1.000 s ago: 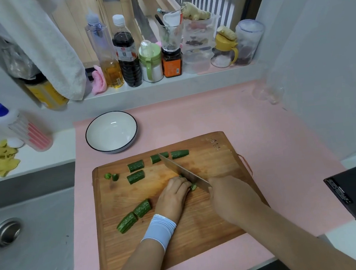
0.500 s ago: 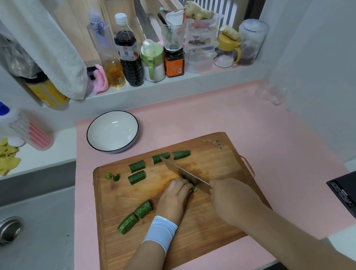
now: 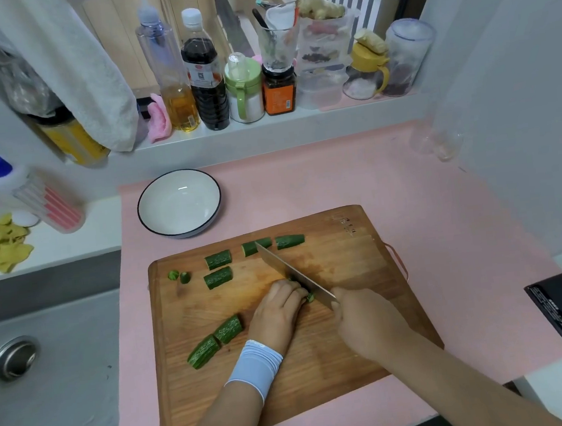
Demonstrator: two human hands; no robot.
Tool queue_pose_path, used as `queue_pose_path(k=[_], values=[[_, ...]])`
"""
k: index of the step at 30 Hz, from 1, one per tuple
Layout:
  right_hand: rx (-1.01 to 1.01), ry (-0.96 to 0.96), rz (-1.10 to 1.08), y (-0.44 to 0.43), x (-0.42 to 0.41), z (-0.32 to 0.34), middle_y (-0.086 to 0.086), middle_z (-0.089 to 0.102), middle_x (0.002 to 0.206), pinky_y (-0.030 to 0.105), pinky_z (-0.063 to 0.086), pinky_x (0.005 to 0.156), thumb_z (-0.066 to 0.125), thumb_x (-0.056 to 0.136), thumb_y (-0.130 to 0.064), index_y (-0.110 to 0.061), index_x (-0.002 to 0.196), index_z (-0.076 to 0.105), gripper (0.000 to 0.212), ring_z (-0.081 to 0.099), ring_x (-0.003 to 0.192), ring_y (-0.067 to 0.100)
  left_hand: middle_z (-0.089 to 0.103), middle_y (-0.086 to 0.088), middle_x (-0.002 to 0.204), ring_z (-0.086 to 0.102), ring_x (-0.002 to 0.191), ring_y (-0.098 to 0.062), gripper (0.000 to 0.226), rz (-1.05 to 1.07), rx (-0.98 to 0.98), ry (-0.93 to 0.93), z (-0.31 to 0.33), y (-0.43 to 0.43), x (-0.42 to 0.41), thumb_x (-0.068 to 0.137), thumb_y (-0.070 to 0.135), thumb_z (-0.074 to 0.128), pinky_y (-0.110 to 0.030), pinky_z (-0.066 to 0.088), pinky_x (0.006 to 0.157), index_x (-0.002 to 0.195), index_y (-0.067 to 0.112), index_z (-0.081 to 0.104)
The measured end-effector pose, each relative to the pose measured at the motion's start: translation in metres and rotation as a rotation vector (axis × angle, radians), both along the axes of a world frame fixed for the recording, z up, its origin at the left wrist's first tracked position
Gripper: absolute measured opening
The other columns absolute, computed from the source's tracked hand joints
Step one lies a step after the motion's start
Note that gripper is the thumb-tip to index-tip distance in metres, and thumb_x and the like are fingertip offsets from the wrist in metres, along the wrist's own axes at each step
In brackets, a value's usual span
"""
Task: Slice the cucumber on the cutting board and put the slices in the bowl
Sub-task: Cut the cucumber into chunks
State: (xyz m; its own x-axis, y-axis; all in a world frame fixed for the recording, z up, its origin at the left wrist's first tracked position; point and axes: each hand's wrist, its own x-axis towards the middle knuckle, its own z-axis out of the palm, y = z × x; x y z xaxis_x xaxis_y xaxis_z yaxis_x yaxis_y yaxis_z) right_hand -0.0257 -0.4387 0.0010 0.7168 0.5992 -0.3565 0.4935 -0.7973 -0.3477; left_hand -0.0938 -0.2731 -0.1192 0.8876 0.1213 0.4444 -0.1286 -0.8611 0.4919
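Head cam: L hand [image 3: 276,312], w/ a pale wristband [image 3: 254,368], curls its fingers over a small cucumber piece [image 3: 310,297] mid cutting board [image 3: 323,364]. R hand [image 3: 367,321] is wrapped round the handle of a knife [image 3: 293,274], blade slanted right beside the L fingertips. Other cucumber chunks [image 3: 218,277] lie on the board, four twd the far edge and two nr the L wrist, plus two tiny end bits [image 3: 173,275] far left; white bowl [image 3: 179,202] sits on the pink mat [image 3: 338,179] just past the board's far-left corner.
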Motion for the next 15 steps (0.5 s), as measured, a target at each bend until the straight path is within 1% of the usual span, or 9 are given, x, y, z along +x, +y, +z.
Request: queue_pose_path(k=[2, 4, 6, 7, 9, 11, 13, 15], values=[[0.026, -0.017, 0.006, 0.008, 0.001, -0.006, -0.01, 0.054, 0.073, 0.028, 0.042, 0.059, 0.037, 0.105, -0.029, -0.03, 0.089, 0.044, 0.017, 0.055, 0.066, 0.011, 0.06, -0.003, 0.109, 0.054, 0.108, -0.019, 0.014, 0.0, 0.004, -0.002, 0.0, 0.0, 0.0, 0.096, 0.014, 0.056, -0.028, 0.05, 0.085, 0.105, 0.008, 0.066], [0.047, -0.036, 0.012, 0.016, 0.003, -0.01, -0.008, 0.057, 0.076, 0.031, 0.046, 0.061, 0.037, 0.105, -0.029, -0.028, 0.091, 0.046, 0.017, 0.058, 0.068, 0.014, 0.06, -0.002, 0.109, 0.055, 0.108, -0.02, 0.017, 0.003, 0.007, 0.002, 0.001, 0.0, 0.0, 0.097, 0.015, 0.053, -0.029, 0.05, 0.086, 0.105, 0.009, 0.066], [0.051, -0.046, 0.019, 0.022, 0.005, -0.013, -0.006, 0.057, 0.077, 0.034, 0.047, 0.06, 0.037, 0.105, -0.028, -0.027, 0.091, 0.046, 0.017, 0.057, 0.069, 0.018, 0.06, -0.002, 0.109, 0.055, 0.108, -0.02, 0.019, 0.004, 0.007, 0.007, 0.001, -0.001, 0.0, 0.098, 0.016, 0.051, -0.03, 0.051, 0.086, 0.105, 0.009, 0.066], [0.055, -0.047, 0.019, 0.023, 0.006, -0.014, -0.004, 0.058, 0.077, 0.035, 0.047, 0.06, 0.037, 0.105, -0.028, -0.026, 0.092, 0.047, 0.016, 0.057, 0.069, 0.019, 0.06, -0.002, 0.109, 0.055, 0.108, -0.02, 0.018, 0.003, 0.007, 0.007, 0.001, -0.001, 0.001, 0.098, 0.016, 0.051, -0.03, 0.051, 0.085, 0.105, 0.009, 0.066], [0.073, -0.052, 0.01, 0.022, 0.006, -0.015, -0.001, 0.062, 0.08, 0.036, 0.047, 0.06, 0.037, 0.105, -0.029, -0.022, 0.101, 0.054, 0.019, 0.059, 0.07, 0.02, 0.06, -0.002, 0.109, 0.055, 0.108, -0.02, 0.015, 0.001, 0.003, 0.005, 0.001, 0.0, 0.001, 0.097, 0.014, 0.054, -0.029, 0.05, 0.086, 0.105, 0.009, 0.066], [0.088, -0.054, 0.002, 0.017, 0.005, -0.017, -0.001, 0.064, 0.081, 0.036, 0.049, 0.061, 0.038, 0.105, -0.029, -0.019, 0.107, 0.058, 0.023, 0.06, 0.07, 0.02, 0.059, -0.001, 0.11, 0.055, 0.108, -0.02, 0.015, 0.002, -0.008, 0.013, 0.0, 0.0, 0.0, 0.097, 0.015, 0.055, -0.03, 0.05, 0.086, 0.106, 0.01, 0.066], [0.08, -0.048, 0.007, 0.013, 0.002, -0.017, -0.004, 0.064, 0.08, 0.035, 0.051, 0.062, 0.037, 0.105, -0.029, -0.021, 0.107, 0.058, 0.022, 0.061, 0.07, 0.018, 0.06, -0.001, 0.11, 0.055, 0.109, -0.02, 0.014, 0.003, -0.017, 0.025, -0.001, 0.0, 0.0, 0.098, 0.015, 0.057, -0.031, 0.051, 0.086, 0.107, 0.01, 0.065], [0.073, -0.053, -0.004, 0.012, 0.002, -0.017, -0.003, 0.064, 0.081, 0.036, 0.051, 0.063, 0.038, 0.105, -0.029, -0.021, 0.107, 0.058, 0.022, 0.062, 0.071, 0.018, 0.059, -0.001, 0.11, 0.056, 0.108, -0.021, 0.014, 0.003, -0.011, 0.034, -0.003, 0.001, 0.0, 0.095, 0.011, 0.063, -0.033, 0.052, 0.085, 0.108, 0.01, 0.066]])
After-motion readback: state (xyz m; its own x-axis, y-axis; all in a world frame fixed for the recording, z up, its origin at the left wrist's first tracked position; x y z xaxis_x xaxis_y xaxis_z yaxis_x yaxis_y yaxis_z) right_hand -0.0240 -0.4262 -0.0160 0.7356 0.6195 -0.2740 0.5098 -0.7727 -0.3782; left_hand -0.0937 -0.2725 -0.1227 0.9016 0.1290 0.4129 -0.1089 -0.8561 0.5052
